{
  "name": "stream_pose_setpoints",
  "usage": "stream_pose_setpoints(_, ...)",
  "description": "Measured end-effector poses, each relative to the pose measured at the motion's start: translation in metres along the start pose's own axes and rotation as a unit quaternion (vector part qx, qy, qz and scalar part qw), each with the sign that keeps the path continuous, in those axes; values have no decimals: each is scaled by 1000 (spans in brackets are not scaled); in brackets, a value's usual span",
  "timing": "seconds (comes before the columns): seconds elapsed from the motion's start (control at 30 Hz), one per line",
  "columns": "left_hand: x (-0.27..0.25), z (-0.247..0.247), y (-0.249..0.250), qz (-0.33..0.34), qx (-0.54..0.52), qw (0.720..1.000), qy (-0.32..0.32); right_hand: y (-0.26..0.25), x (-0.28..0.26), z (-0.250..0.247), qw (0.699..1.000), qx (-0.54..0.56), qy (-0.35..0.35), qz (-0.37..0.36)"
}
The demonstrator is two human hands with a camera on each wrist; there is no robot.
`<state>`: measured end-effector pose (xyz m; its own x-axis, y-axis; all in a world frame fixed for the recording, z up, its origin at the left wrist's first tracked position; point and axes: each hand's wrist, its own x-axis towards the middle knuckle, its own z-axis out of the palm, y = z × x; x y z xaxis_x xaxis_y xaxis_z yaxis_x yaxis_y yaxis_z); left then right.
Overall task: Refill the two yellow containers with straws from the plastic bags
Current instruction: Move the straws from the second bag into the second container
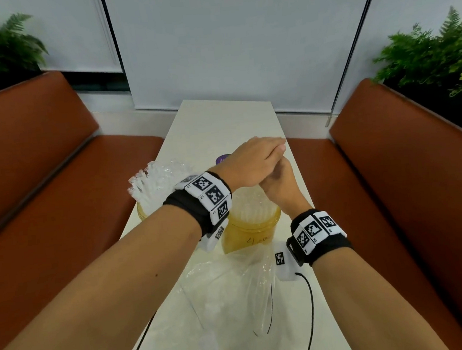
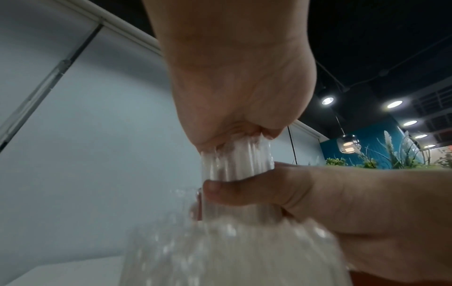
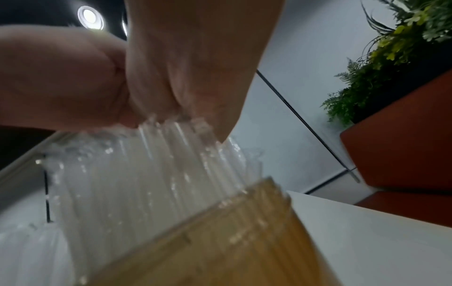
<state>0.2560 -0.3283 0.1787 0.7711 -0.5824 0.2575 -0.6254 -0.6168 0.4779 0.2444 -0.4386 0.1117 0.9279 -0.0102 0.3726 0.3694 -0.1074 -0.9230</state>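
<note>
A: Well, why are both hands stacked over the near jar [image 1: 251, 223]?

B: I judge it's to keep the straws [image 3: 156, 166] bunched while they settle. My right hand [image 1: 279, 183] is curled round the bundle's top; the left hand [image 1: 253, 160] lies flat on their tips, fingers straight.

A: And the other jar [image 1: 142, 212]?

B: At the tabletop's left edge, mostly hidden by my left wrist, straws poking out. An empty bag [image 1: 233, 293] lies on the near side. I can't tell how full either jar is.
</note>
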Motion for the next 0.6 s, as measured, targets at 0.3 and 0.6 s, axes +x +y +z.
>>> stream_pose_setpoints(0.3, -8, 28, -17, -32, 62, 994, -79, 2, -12, -10, 998, 3, 26, 53)
stream_pose_setpoints(0.6, -12, 44, -30, -77, 71, 988, -116, 1, -13, -17, 967, 212, 69, 119)
